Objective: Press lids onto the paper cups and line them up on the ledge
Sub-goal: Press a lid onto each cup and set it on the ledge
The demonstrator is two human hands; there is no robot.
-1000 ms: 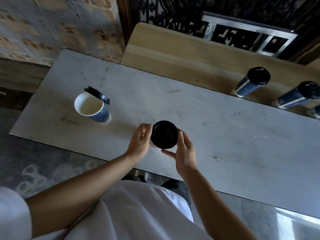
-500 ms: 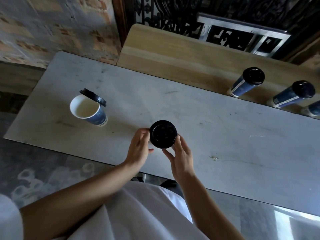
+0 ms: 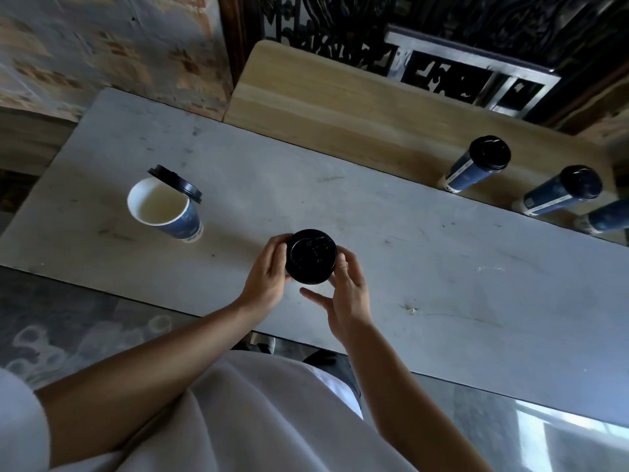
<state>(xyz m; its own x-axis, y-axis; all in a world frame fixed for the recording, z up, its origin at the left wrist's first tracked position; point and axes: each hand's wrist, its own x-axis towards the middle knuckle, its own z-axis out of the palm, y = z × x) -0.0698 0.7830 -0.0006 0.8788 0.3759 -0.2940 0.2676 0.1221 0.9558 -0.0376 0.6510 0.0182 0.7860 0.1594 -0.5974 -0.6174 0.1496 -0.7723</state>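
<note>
Black lid [image 3: 310,256] caps the cup I'm working, near the front edge of the grey table [image 3: 442,267]; the cup body is hidden under it. Head view: left hand [image 3: 269,270] wraps the lid's rim, right hand [image 3: 347,287] curls its fingers on the opposite side, thumb off. Can't tell if it's seated all round. I'd press around the edge evenly, cup upright, without crushing the wall. Then to the wooden ledge [image 3: 340,107], by the lidded cups [image 3: 476,165]. Open cup [image 3: 163,209] with its loose lid [image 3: 175,183] is next.
</note>
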